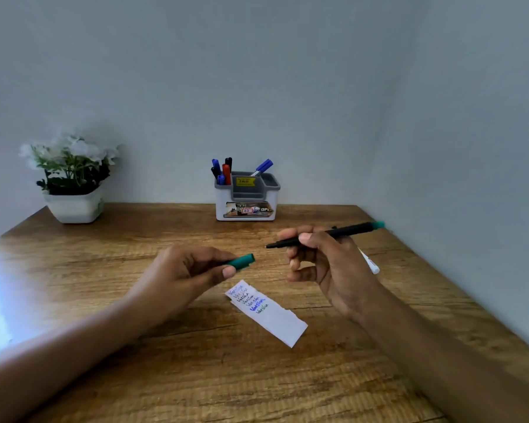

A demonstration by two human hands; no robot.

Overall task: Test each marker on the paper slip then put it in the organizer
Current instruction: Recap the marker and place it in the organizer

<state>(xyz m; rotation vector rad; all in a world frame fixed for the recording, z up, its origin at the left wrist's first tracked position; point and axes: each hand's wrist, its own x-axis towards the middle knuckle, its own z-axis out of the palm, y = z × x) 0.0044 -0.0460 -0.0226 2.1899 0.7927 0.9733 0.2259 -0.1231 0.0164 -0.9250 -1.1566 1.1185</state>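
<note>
From where I stand, the person has a slim black-barrelled green marker (342, 232) open and in the air. The right hand (318, 261) pinches it between thumb and fingers near the writing end. Its tip points left, and the other fingers are loosely curled beneath. The left hand (184, 270) pinches the green cap (240, 261) at its fingertips, with a clear gap between cap and tip.

The paper slip (272, 319) lies flat on the tabletop (196, 377), just below and between the hands, its upper half filled with short handwritten lines. I cannot tell whether one of them is green.

With the cap off and the tip clear of the paper, this looks like the testing step for this marker. The next move would be to bring the tip down onto the blank lower part of the slip. The slip looks light enough to slide, so it may need steadying.

The organizer (246, 196) stands well back against the wall, with several blue, black and red markers (223, 172) upright in it. A white marker (370, 264) lies on the tabletop behind the right hand, seemingly untested. A potted plant (71, 178) sits at the far left.
</note>
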